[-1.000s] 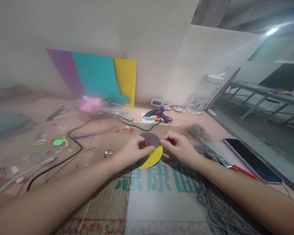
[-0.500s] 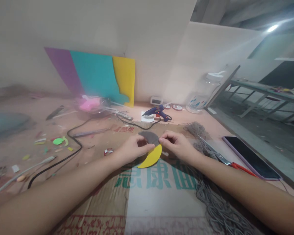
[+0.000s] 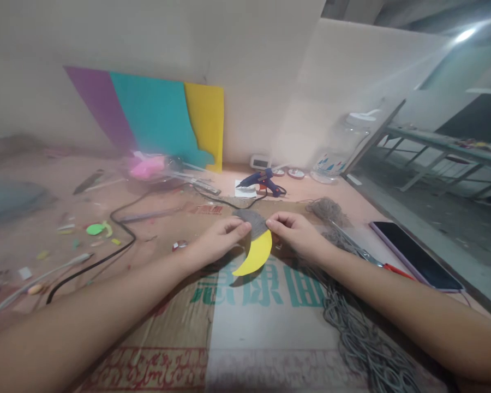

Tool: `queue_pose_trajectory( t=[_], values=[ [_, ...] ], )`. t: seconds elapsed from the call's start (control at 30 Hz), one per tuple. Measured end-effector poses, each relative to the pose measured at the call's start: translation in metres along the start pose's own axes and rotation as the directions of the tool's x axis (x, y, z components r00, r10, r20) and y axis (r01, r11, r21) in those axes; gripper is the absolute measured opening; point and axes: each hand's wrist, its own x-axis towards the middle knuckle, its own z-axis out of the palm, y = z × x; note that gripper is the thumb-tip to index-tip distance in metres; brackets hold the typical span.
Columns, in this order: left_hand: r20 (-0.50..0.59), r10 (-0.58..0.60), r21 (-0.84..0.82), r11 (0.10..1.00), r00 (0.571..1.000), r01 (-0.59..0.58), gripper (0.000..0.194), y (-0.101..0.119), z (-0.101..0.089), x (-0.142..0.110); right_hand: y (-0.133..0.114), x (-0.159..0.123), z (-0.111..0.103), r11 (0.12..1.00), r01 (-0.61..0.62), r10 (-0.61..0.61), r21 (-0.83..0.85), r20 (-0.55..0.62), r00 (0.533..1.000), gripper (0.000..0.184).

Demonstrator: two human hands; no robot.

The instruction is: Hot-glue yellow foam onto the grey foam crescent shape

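Observation:
Between my hands is a crescent moon cutout (image 3: 258, 252), its lower part bare yellow and its upper part covered with grey yarn. My left hand (image 3: 225, 236) pinches the grey-covered upper part from the left, thumb on top. At the right edge, close to where grey meets yellow, the fingertips of my right hand (image 3: 291, 229) are pressed together; whether they grip the edge or a yarn strand is too small to tell. The cutout is held over a printed cardboard sheet (image 3: 180, 322). Loose grey yarn (image 3: 352, 322) lies beside and beneath my right forearm.
Scissors with red handles (image 3: 393, 268) and a phone (image 3: 417, 255) lie at right. Behind my hands rests a blue glue gun (image 3: 258, 179) with its black cord. A clear jug (image 3: 337, 150) and coloured sheets (image 3: 155, 123) stand at the back. Scraps and cables (image 3: 106, 262) lie at left.
The crescent has turned slightly and now shows more of its yellow part. My left thumb has shifted up onto the grey yarn. The view has tilted down a little.

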Motion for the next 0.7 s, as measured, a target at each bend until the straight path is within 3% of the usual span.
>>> queue_pose_trajectory(
  t=[0.17, 0.37, 0.53, 0.6, 0.7],
  values=[
    [0.024, -0.111, -0.049, 0.993, 0.994, 0.112, 0.042, -0.001, 0.0, 0.001, 0.0, -0.001, 0.0, 1.0, 0.015, -0.015, -0.007, 0.009, 1.0, 0.039],
    [-0.02, -0.119, 0.005, 0.993, 0.993, 0.119, 0.04, 0.0, 0.001, 0.001, -0.005, -0.005, -0.001, 0.987, 0.082, -0.079, -0.139, 0.026, 0.997, 0.041],
    [0.03, -0.106, 0.034, 0.994, 0.994, 0.105, 0.038, 0.003, 0.0, -0.001, 0.001, -0.002, -0.002, 0.967, 0.104, -0.1, -0.233, 0.031, 0.995, 0.032],
    [0.017, -0.099, 0.019, 0.995, 0.995, 0.099, 0.038, 0.002, 0.0, 0.0, -0.006, 0.001, -0.005, 0.93, 0.184, -0.177, -0.317, 0.052, 0.983, 0.03],
    [-0.04, -0.106, 0.022, 0.994, 0.994, 0.107, 0.041, -0.002, -0.001, 0.001, -0.037, -0.005, -0.014, 0.827, 0.312, -0.34, -0.468, 0.027, 0.94, 0.024]
  ],
)
